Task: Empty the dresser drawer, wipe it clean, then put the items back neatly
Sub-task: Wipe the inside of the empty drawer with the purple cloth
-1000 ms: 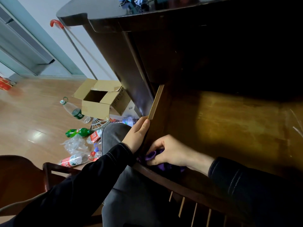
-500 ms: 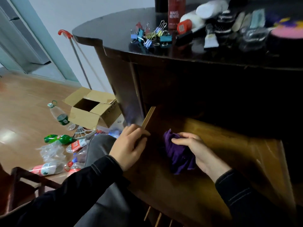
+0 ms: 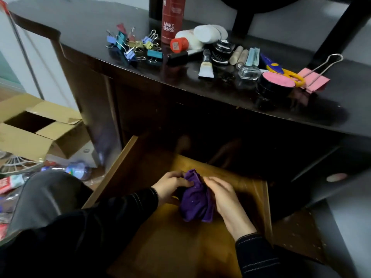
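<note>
While the crumpled purple cloth (image 3: 195,199) is gripped from both sides, it is kept inside the pulled-out light-brown wooden drawer (image 3: 176,249), over the middle of its floor; whether its lower end is touching the wood cannot be told. The cloth's upper left edge is pinched by the curled fingers and thumb of the left hand (image 3: 170,186), and its right flank is clasped by the bent fingers of the right hand (image 3: 222,195), so that the bunched fabric is enclosed between the two palms. Both wrists are covered by black sleeves with pale stitching (image 3: 136,205). To the left of the grip, the drawer's thin side wall is seen edge-on, and beyond it a knee in grey trousers (image 3: 46,193) is seen. Above and beyond the grip, the glossy dark dresser top (image 3: 80,27) is loaded with small goods: a heap of coloured metal binder clips (image 3: 134,47) is set farthest left, a tall red spray can lettered MAKE SENSE (image 3: 172,19) is stood upright just beside them, and a white bottle with an orange-red cap (image 3: 186,42) is laid on its side next to the can. Further right, a white squeeze tube (image 3: 205,67), a small clear glass bottle (image 3: 249,72), a round black jar with a pink lid (image 3: 278,82), yellow-handled scissors (image 3: 280,69) and a large pink binder clip (image 3: 314,81) are spread along the edge. Well to the left of the hands, on the floor, an open brown cardboard box (image 3: 30,135) and a clear plastic bottle (image 3: 78,169) are found
</note>
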Available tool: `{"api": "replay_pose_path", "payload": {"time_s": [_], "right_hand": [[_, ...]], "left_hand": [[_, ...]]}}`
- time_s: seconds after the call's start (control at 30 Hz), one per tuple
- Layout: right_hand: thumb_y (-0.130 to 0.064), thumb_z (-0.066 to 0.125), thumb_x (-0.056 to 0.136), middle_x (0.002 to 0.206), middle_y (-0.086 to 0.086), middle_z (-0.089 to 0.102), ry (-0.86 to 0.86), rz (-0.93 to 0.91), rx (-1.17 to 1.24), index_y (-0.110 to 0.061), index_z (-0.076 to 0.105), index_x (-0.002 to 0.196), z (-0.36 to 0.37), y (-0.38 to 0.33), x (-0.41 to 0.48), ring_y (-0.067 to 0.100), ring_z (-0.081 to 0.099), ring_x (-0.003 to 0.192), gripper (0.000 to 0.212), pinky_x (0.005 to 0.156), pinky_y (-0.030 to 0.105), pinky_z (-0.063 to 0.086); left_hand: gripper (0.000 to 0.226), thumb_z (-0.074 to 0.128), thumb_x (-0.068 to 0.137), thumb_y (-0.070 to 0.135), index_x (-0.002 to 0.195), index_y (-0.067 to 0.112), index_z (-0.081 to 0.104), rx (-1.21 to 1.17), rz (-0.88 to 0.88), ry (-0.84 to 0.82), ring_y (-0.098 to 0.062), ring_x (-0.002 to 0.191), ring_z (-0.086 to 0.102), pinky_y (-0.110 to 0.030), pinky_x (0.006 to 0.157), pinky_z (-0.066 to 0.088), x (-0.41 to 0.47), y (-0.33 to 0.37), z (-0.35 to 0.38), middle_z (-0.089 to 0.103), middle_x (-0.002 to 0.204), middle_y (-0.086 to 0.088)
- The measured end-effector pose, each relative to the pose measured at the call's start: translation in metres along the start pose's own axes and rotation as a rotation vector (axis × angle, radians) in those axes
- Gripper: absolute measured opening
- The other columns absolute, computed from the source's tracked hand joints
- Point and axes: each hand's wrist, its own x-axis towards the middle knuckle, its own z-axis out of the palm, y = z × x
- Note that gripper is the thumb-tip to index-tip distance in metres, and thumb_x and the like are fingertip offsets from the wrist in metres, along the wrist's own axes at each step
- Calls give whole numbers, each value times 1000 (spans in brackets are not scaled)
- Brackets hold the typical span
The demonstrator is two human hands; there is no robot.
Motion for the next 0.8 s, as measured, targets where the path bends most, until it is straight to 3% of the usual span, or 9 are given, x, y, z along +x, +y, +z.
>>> {"api": "replay_pose_path", "payload": {"time_s": [0.1,0.2,0.33,0.4,0.53,0.6,0.67,0.73,0.8], "right_hand": [[-24,62,100,99,-20,73,60,-125,-273,-39,71,99,-8,8,2,-4,67,95,18,68,8,52],[-22,62,100,97,-23,74,137,-225,-362,-33,74,102,-8,5,1,-3,69,94,16,75,15,55],[-20,55,103,87,-12,77,214,-249,-418,-24,70,108,-14,1,-6,5,73,81,16,70,19,55],[-19,55,103,83,-9,77,191,-239,-486,-23,70,108,-22,-2,-14,6,73,78,16,71,20,53],[-26,57,101,82,-18,71,316,-347,-930,-38,67,103,-61,-13,-37,-3,65,88,16,75,18,51],[-26,58,99,97,-20,63,445,-400,-1157,-33,68,109,-84,-15,-45,2,58,97,16,77,25,51],[-23,58,99,118,-9,57,523,-374,-1222,-24,65,121,-100,-10,-47,12,55,109,23,83,30,52],[-24,53,102,134,-2,51,556,-278,-1075,-22,55,134,-100,-1,-44,15,56,110,32,84,30,51],[-23,47,105,133,1,54,571,-240,-935,-23,46,137,-92,9,-40,14,60,102,32,80,28,51]], "left_hand": [[18,72,84,13,87,27,62,-23,-30,46,-22,79,64,-30,60,53,10,-6,-3,66,88,-5],[19,69,85,12,86,28,58,-30,-8,59,-21,82,62,-31,72,51,16,-5,-8,65,88,-4],[14,65,87,6,84,18,60,10,53,45,-14,60,62,-16,49,45,15,0,-11,63,77,-5],[12,64,88,4,85,15,60,51,72,29,-16,61,62,-13,44,42,14,1,-10,64,77,-7],[6,64,90,7,91,12,60,96,90,-5,-19,62,60,-15,43,40,9,1,-7,64,77,-7],[7,64,90,9,94,14,61,95,84,-21,-21,68,62,-20,50,44,7,1,-5,66,82,-8],[11,65,90,10,100,15,61,77,69,-40,-22,76,64,-26,58,48,4,0,-3,67,88,-8],[19,66,90,11,107,15,59,70,58,-58,-24,84,65,-31,65,52,4,-2,-2,67,94,-9],[29,69,89,11,115,14,56,66,60,-71,-25,89,65,-35,69,55,4,-5,-2,67,101,-9]]}}
